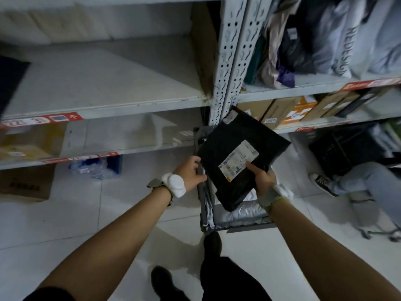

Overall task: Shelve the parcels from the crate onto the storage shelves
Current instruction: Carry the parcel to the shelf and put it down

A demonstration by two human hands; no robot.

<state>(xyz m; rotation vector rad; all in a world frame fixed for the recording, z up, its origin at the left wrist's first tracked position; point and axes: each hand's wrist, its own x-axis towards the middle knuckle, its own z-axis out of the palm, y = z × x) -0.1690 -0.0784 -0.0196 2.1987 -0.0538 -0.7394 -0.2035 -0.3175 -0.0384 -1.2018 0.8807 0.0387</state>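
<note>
White floor tiles (86, 213) and grey metal storage shelves (130, 105) fill the view, seen from above by the person doing the work. Red numbered label strips (43, 119) run along the shelf fronts. A perforated upright post (227, 61) rises at 12 o'clock, dividing the shelving into two bays.

Just right of centre, the black parcel (227, 148) is held in the air above a grey crate (201, 205) that stands on the floor against the foot of the post. The parcel is a flat, matt black plastic mailer, roughly square and turned like a diamond, with one corner pointing to 12 o'clock. A white printed shipping label (238, 160) sits at a slant on its face, and a smaller white sticker marks its top corner.

The right hand (262, 179) grips the parcel's lower right edge, thumb (250, 165) pressed on the label and the other fingers tucked beneath. The left hand (191, 173), at 9 o'clock from the parcel, has its fingers (196, 162) curled over the crate's left rim. Each wrist wears a white band (174, 184).

Inside the crate, under the black parcel, lie silver-grey parcels (238, 216).

At 2 o'clock, bagged clothing (338, 40) fills one shelf, with cardboard boxes (280, 111) standing on the shelf below. At 3 o'clock, another person's jeans-clad leg (364, 181) and sneaker (321, 183) rest on the floor.
</note>
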